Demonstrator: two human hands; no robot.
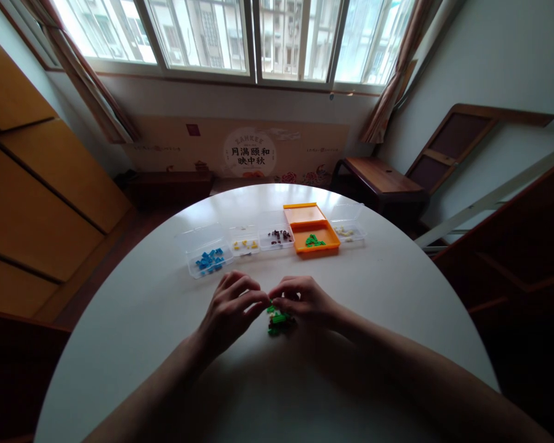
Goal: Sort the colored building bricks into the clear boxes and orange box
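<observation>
In the head view, a small assembly of green building bricks (279, 319) with some pale and dark pieces lies on the white round table (166, 357). My left hand (233, 304) reaches its top edge, thumb and index finger pinched together; what sits between those tips is too small to make out. From the other side, my right hand (309, 301) bends over the assembly, its thumb and index finger closed at a small green building brick (271, 303). The fingertips of both hands nearly touch there. My right fingers hide part of the assembly.
Beyond my hands, open boxes stand in a row: a clear box (191, 269) of blue bricks, others with yellow bricks (245, 245), dark bricks (281, 236) and pale bricks (345, 232), and an orange box (335, 241) with green bricks. A wooden bench (383, 175) stands behind the table.
</observation>
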